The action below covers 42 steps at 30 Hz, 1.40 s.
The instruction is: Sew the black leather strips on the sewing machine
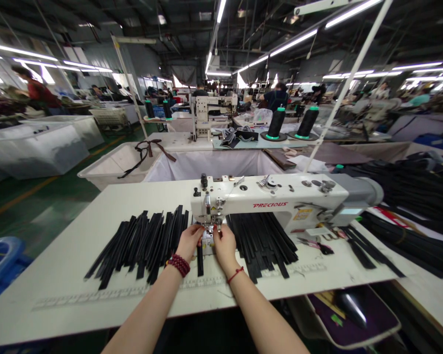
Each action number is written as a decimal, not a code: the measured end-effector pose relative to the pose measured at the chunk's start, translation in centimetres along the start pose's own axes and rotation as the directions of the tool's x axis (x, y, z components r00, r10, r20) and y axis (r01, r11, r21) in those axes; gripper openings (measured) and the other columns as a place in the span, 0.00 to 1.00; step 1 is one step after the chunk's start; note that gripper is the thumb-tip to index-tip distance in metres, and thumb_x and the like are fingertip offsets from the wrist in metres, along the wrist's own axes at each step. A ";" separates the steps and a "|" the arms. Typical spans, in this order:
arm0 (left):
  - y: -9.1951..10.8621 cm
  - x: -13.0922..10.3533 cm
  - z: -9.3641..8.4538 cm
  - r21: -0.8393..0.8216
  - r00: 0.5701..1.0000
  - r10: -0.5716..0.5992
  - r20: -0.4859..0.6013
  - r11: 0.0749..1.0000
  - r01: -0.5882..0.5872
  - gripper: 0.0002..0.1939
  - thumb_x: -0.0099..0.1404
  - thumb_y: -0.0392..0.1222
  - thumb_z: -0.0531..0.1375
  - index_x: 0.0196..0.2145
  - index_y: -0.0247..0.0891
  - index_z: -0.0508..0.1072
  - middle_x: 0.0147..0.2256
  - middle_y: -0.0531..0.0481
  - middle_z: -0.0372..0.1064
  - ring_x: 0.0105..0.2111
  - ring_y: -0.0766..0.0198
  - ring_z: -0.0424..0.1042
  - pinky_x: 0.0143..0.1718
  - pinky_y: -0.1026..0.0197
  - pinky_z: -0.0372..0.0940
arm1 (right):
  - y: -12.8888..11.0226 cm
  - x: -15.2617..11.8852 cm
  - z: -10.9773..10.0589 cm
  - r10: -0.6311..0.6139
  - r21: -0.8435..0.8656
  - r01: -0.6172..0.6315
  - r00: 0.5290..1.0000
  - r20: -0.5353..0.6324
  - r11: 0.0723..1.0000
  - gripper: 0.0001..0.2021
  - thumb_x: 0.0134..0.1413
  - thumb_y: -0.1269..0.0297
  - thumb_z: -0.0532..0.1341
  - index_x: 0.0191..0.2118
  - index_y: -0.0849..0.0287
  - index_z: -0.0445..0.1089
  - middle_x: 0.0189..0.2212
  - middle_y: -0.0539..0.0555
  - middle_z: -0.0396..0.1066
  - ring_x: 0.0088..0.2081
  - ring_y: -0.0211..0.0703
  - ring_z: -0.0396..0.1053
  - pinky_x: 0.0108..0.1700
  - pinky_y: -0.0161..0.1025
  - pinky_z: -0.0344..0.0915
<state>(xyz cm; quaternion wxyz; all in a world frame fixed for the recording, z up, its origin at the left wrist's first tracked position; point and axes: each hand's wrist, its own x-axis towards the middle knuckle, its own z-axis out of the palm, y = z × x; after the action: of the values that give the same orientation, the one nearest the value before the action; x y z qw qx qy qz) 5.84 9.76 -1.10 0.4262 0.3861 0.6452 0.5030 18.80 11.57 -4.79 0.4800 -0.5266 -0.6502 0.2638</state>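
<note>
Under the head of the white sewing machine point(269, 194), both my hands work close to the needle and presser foot point(208, 227). My left hand point(190, 242) is closed in a pinch just left of the foot; what lies between its fingertips is too small to tell. Right of the foot, my right hand point(224, 245) has its fingers bent together, and its contents are hidden too. A short black strip point(200, 261) lies between my wrists, running up toward the foot. Black strips point(148, 246) spread left of my left hand, and more black strips point(263, 246) lie under the machine arm.
Red-handled scissors point(317, 245) lie right of the strips. A ruler scale point(129, 294) runs along the table's front. Behind stand a white bin point(114, 164) and black thread cones point(276, 124). An open drawer point(354, 314) sits below the table at right.
</note>
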 end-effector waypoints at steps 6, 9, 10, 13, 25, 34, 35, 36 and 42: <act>-0.3 0.6 0.0 -0.016 0.999 0.012 0.050 1.000 -0.012 0.20 0.49 0.56 0.68 0.27 0.35 0.76 0.17 0.59 0.59 0.17 0.69 0.58 0.18 0.66 0.56 | -0.4 0.4 -0.2 -0.037 -0.172 0.030 0.999 -0.036 0.985 0.05 0.57 0.67 0.58 0.35 0.58 0.72 0.41 0.60 0.70 0.43 0.53 0.64 0.44 0.44 0.58; -0.5 0.8 0.0 -0.018 0.998 0.003 0.056 1.000 -0.002 0.20 0.49 0.56 0.69 0.27 0.35 0.76 0.16 0.58 0.60 0.17 0.68 0.59 0.18 0.65 0.57 | -0.1 0.9 0.3 -0.041 -0.218 0.032 0.998 -0.037 0.975 0.05 0.54 0.66 0.62 0.37 0.58 0.72 0.41 0.61 0.70 0.45 0.56 0.65 0.47 0.46 0.57; -0.5 0.9 0.0 -0.020 0.998 0.000 0.056 1.000 0.001 0.20 0.49 0.56 0.69 0.27 0.35 0.76 0.17 0.58 0.60 0.17 0.68 0.60 0.18 0.65 0.58 | 0.0 1.0 0.5 -0.042 -0.229 0.032 0.998 -0.039 0.973 0.06 0.53 0.65 0.63 0.38 0.59 0.72 0.41 0.61 0.70 0.46 0.57 0.65 0.49 0.47 0.57; -0.7 1.0 0.0 -0.030 0.999 -0.004 0.052 1.000 0.006 0.20 0.49 0.57 0.70 0.25 0.35 0.75 0.18 0.57 0.63 0.17 0.67 0.62 0.18 0.65 0.60 | 0.4 1.4 1.0 -0.047 -0.254 0.036 0.998 -0.035 0.967 0.08 0.52 0.65 0.64 0.39 0.59 0.71 0.41 0.60 0.70 0.47 0.57 0.66 0.52 0.49 0.56; -1.4 1.4 0.1 -0.127 0.999 -0.033 0.031 0.991 0.037 0.16 0.52 0.50 0.71 0.25 0.34 0.75 0.19 0.53 0.68 0.18 0.66 0.68 0.19 0.66 0.66 | 0.8 1.2 1.4 -0.061 -0.316 0.054 0.998 -0.011 0.947 0.08 0.56 0.64 0.61 0.41 0.60 0.70 0.40 0.60 0.72 0.46 0.55 0.67 0.54 0.51 0.55; -1.2 0.8 -1.0 -0.279 0.997 -0.080 0.015 0.957 0.081 0.13 0.55 0.39 0.73 0.34 0.33 0.74 0.28 0.45 0.76 0.29 0.61 0.78 0.36 0.60 0.76 | -0.4 0.6 -0.3 -0.098 -0.346 0.110 0.994 0.050 0.932 0.06 0.60 0.65 0.57 0.37 0.60 0.71 0.41 0.59 0.72 0.46 0.52 0.67 0.53 0.47 0.56; -1.2 0.8 -1.1 -0.293 0.996 -0.083 0.016 0.953 0.084 0.12 0.55 0.37 0.72 0.33 0.33 0.74 0.28 0.46 0.76 0.29 0.62 0.78 0.36 0.60 0.76 | -0.4 0.7 -0.4 -0.094 -0.351 0.106 0.994 0.049 0.930 0.06 0.60 0.65 0.58 0.37 0.60 0.71 0.41 0.59 0.71 0.46 0.52 0.67 0.53 0.46 0.56; -1.3 0.8 -1.1 -0.304 0.996 -0.086 0.018 0.949 0.087 0.12 0.55 0.36 0.72 0.33 0.33 0.74 0.28 0.46 0.76 0.29 0.62 0.78 0.36 0.60 0.76 | -0.4 0.8 -0.5 -0.088 -0.356 0.099 0.995 0.047 0.929 0.06 0.60 0.65 0.58 0.38 0.60 0.71 0.41 0.59 0.71 0.46 0.52 0.67 0.52 0.46 0.56; -1.3 1.1 -0.6 -0.340 0.996 -0.087 0.025 0.936 0.090 0.10 0.54 0.32 0.70 0.30 0.34 0.72 0.24 0.51 0.74 0.25 0.65 0.76 0.32 0.64 0.75 | -0.1 1.4 0.1 -0.042 -0.368 0.054 0.998 0.041 0.928 0.08 0.56 0.64 0.61 0.41 0.61 0.71 0.42 0.60 0.70 0.46 0.54 0.67 0.51 0.45 0.58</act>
<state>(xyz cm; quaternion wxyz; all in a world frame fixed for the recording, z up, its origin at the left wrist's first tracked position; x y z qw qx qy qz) 4.77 10.33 -2.47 0.5117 0.2796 0.5631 0.5856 18.72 12.84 -4.23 0.3683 -0.5869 -0.7085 0.1337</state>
